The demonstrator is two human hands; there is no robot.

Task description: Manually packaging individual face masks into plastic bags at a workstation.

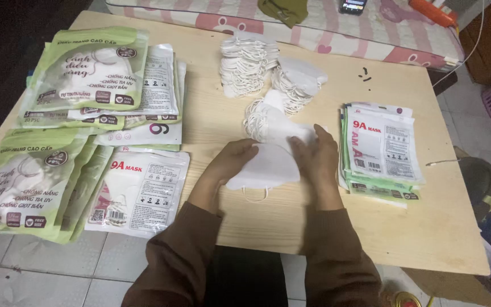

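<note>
A small stack of white face masks (265, 165) lies on the light wooden table (370, 227) in front of me. My left hand (229, 162) grips its left edge and my right hand (316, 152) grips its right edge. An ear loop hangs below the stack. Beyond my hands stand two taller piles of white masks (245, 65), and another loose bunch (262, 116) touches the held stack.
Green and white mask pouches (95, 74) overlap across the table's left side, with more pouches (35, 187) at the near left. A neat pile of white pouches (381, 149) sits on the right. A pink patterned mattress (325, 25) lies behind the table.
</note>
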